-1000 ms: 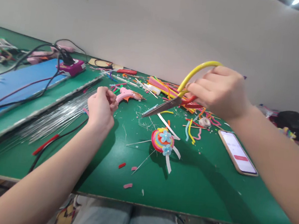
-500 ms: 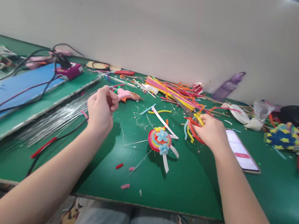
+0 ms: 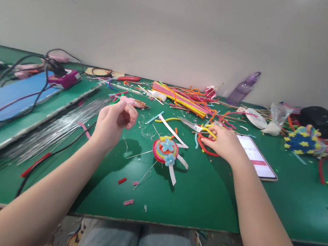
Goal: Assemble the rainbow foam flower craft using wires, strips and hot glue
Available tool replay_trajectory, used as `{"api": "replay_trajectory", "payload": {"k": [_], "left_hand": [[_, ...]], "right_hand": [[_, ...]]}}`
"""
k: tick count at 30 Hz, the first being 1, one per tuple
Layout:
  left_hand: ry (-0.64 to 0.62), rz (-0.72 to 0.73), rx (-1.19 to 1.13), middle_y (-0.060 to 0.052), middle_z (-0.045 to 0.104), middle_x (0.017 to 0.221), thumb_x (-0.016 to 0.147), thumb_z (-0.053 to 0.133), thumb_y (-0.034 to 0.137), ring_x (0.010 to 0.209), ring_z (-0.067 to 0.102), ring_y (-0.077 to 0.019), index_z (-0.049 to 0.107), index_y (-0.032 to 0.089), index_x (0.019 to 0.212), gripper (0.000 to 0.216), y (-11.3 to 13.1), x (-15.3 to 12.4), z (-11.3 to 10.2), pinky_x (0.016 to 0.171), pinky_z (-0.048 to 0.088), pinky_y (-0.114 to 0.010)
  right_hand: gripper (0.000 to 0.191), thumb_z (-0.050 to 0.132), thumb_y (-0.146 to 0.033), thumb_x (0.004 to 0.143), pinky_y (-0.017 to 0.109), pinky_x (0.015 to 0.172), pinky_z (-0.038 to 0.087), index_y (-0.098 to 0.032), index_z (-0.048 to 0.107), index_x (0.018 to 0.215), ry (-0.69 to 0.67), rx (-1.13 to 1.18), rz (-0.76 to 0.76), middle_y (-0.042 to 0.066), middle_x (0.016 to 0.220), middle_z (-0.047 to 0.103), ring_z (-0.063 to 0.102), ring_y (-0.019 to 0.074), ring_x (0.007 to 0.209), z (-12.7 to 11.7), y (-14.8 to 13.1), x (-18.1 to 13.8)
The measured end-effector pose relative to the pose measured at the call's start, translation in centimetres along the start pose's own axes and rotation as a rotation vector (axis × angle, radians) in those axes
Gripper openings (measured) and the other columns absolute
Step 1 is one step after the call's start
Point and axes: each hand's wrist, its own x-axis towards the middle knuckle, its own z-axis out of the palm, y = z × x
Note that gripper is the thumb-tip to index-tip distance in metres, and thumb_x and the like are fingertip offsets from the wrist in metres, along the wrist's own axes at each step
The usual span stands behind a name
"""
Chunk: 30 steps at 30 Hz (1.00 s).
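Observation:
My left hand (image 3: 114, 123) hovers over the green table (image 3: 202, 199) with its fingers curled into a pinch; what it holds, if anything, is too small to make out. My right hand (image 3: 224, 143) rests low on the table to the right of a round rainbow craft with blue flowers (image 3: 165, 150). Its fingers are loosely closed on a yellow pipe cleaner (image 3: 208, 131). The scissors (image 3: 192, 125) lie under and beside that hand, the red handles partly hidden by it.
A phone (image 3: 255, 158) lies right of my right hand. A pile of coloured pipe cleaners (image 3: 182, 95), a purple bottle (image 3: 242, 90) and a pink glue gun (image 3: 133, 102) sit further back. Thin wires (image 3: 55, 129), a blue board (image 3: 5, 97) and cables lie at left.
My right hand came down from mid-air with the scissors and yellow pipe cleaner to the table; the scissors now lie there. My left hand stayed pinched and shifted slightly right.

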Motion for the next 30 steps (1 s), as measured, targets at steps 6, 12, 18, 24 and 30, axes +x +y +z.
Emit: {"api": "replay_trajectory", "payload": {"k": [6, 12, 18, 24, 30], "left_hand": [[-0.199, 0.230, 0.537, -0.001, 0.057, 0.057, 0.086, 0.050, 0.032, 0.053, 0.048, -0.0125, 0.063, 0.019, 0.059, 0.033, 1.1, -1.1, 0.7, 0.053, 0.037, -0.027], [-0.468, 0.244, 0.811, 0.001, 0.055, 0.053, 0.079, 0.062, 0.034, 0.048, 0.041, -0.0107, 0.064, 0.021, 0.058, 0.025, 2.8, -1.1, 0.9, 0.052, 0.033, -0.026], [-0.593, 0.199, 0.857, 0.000, 0.060, 0.060, 0.082, 0.061, 0.037, 0.050, 0.047, -0.0103, 0.069, 0.021, 0.073, 0.020, 1.7, -1.0, -0.8, 0.048, 0.034, -0.023], [-0.723, 0.256, 0.944, -0.001, 0.062, 0.074, 0.084, 0.061, 0.040, 0.065, 0.055, -0.0122, 0.069, 0.021, 0.089, 0.022, 0.4, -1.6, -1.9, 0.058, 0.040, -0.022], [-0.608, 0.385, 1.090, -0.008, 0.065, 0.098, 0.094, 0.043, 0.032, 0.091, 0.059, -0.0196, 0.064, 0.018, 0.105, 0.027, -0.8, -1.5, -1.6, 0.079, 0.046, -0.032]], "right_hand": [[0.027, 0.067, -0.033, 0.077, 0.039, 0.078, 0.049, -0.017, 0.066, 0.098, 0.109, 0.168, -0.061, 0.011, 0.100, 0.069, 0.066, 0.0252, 0.090, -0.5, 0.1, -0.1], [0.013, 0.067, -0.032, 0.081, 0.033, 0.077, 0.047, -0.022, 0.072, 0.087, 0.071, 0.397, -0.456, 0.004, 0.086, 0.067, 0.062, 0.0181, 0.081, -1.4, -1.1, -0.6], [0.019, 0.070, -0.038, 0.078, 0.034, 0.075, 0.048, -0.022, 0.075, 0.086, -0.152, 0.444, -0.477, 0.005, 0.083, 0.065, 0.060, 0.0182, 0.080, -0.8, -1.7, -0.6], [0.019, 0.068, -0.035, 0.077, 0.031, 0.068, 0.046, -0.022, 0.073, 0.090, -0.204, 0.435, -0.430, 0.005, 0.087, 0.064, 0.058, 0.0164, 0.075, -0.2, -1.8, -0.6], [0.018, 0.064, -0.037, 0.080, 0.026, 0.056, 0.038, -0.020, 0.068, 0.075, -0.141, 0.548, -0.432, -0.002, 0.063, 0.052, 0.045, 0.0108, 0.057, -1.5, -2.6, -1.3]]}}
